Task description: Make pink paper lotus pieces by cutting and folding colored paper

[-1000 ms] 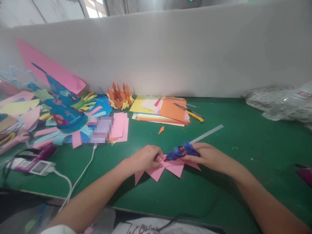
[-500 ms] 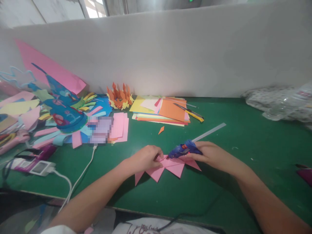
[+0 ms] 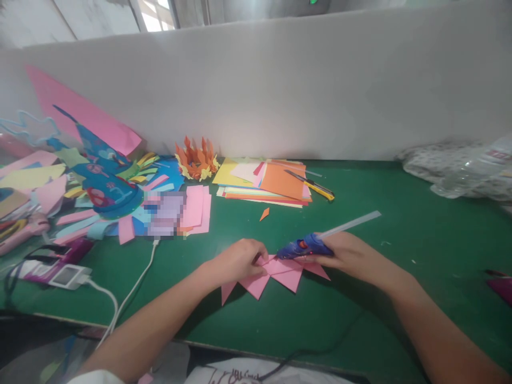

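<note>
Near the front edge of the worktop (image 3: 240,326), the left hand (image 3: 240,258) holds the folded pink paper (image 3: 286,277) with curled fingers; the right hand (image 3: 352,252) grips the glue gun (image 3: 298,248). Its tip has slid slightly rightward, so gluing seems under way.

Bare forearms (image 3: 160,314), left hand (image 3: 242,260) curled, right hand (image 3: 347,255) gripping
</note>
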